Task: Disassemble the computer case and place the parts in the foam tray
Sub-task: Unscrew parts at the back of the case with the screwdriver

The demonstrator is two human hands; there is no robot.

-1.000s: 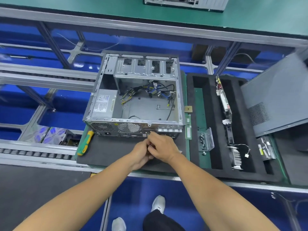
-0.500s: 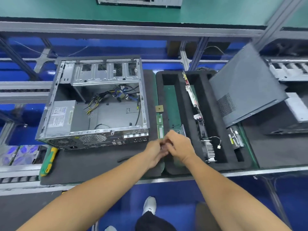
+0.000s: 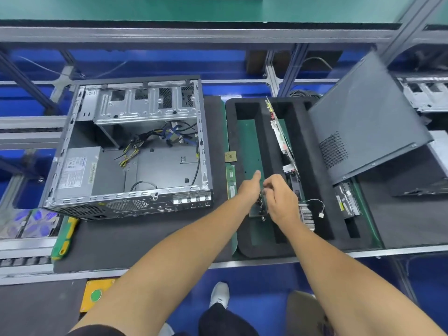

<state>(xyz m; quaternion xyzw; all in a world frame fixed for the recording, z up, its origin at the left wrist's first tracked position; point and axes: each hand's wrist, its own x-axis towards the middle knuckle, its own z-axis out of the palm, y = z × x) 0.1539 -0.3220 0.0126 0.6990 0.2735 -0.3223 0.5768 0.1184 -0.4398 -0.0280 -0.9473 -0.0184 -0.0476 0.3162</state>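
Observation:
The open computer case [image 3: 135, 151] lies on its side on a grey mat, with a power supply [image 3: 77, 170] and loose cables inside. To its right is the black foam tray [image 3: 317, 190]. Both my hands hover over the tray's left slot, above a small clear box of screws [image 3: 261, 204]. My left hand [image 3: 251, 187] has its thumb stretched out, and its fingers are hidden. My right hand [image 3: 278, 197] has its fingertips pinched together on something too small to make out. A circuit board [image 3: 281, 139] and a heatsink [image 3: 306, 214] stand in the middle slot.
A memory stick [image 3: 230, 180] and a processor chip [image 3: 230, 156] lie between case and tray. The grey side panel [image 3: 363, 122] leans at the right over a drive [image 3: 348, 200]. A green and yellow screwdriver [image 3: 64, 238] lies front left of the case.
Both hands, held together, moved right from the case's rear panel to the tray's left slot. They have now parted slightly over the screw box.

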